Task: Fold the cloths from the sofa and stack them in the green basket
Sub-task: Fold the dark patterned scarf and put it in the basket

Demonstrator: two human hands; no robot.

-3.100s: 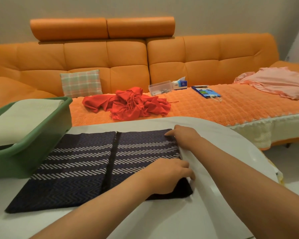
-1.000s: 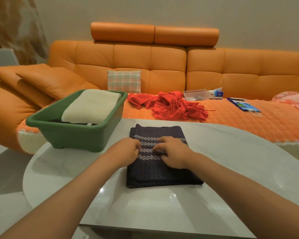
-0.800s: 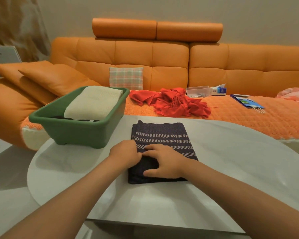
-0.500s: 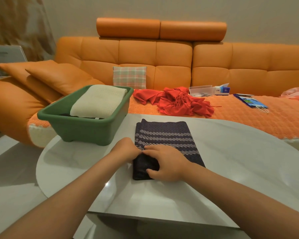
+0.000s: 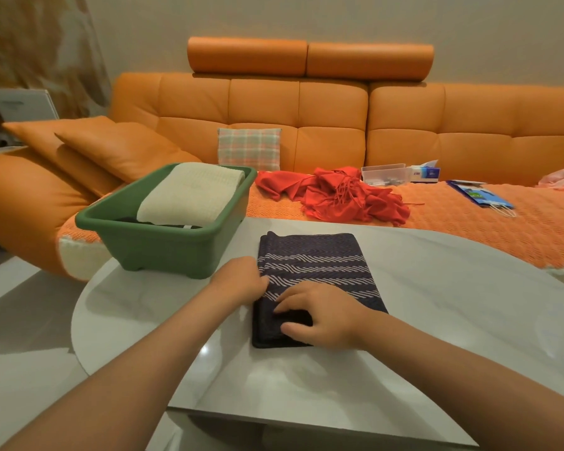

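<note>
Head view, step: folding of dark striped cloth [image 5: 313, 265] looks finished; judged to be the start of the pick-up.
Next move: lift the bundle with its layers held together and carry it left onto the cream cloth [image 5: 189, 193].
Green basket [image 5: 163, 252]: left on tabletop [image 5: 437, 304], cream cloth folded inside.
Left hand [image 5: 241, 281]: fingers curled against the cloth's left edge, seemingly gripping it.
Dark striped cloth: flat on tabletop, just right of basket, between both hands.
Right hand [image 5: 326, 315]: on the near end, fingers above and thumb below, pinching the layers.
Red cloth [image 5: 336, 196]: unfolded on sofa [image 5: 306, 125], beyond tabletop.
</note>
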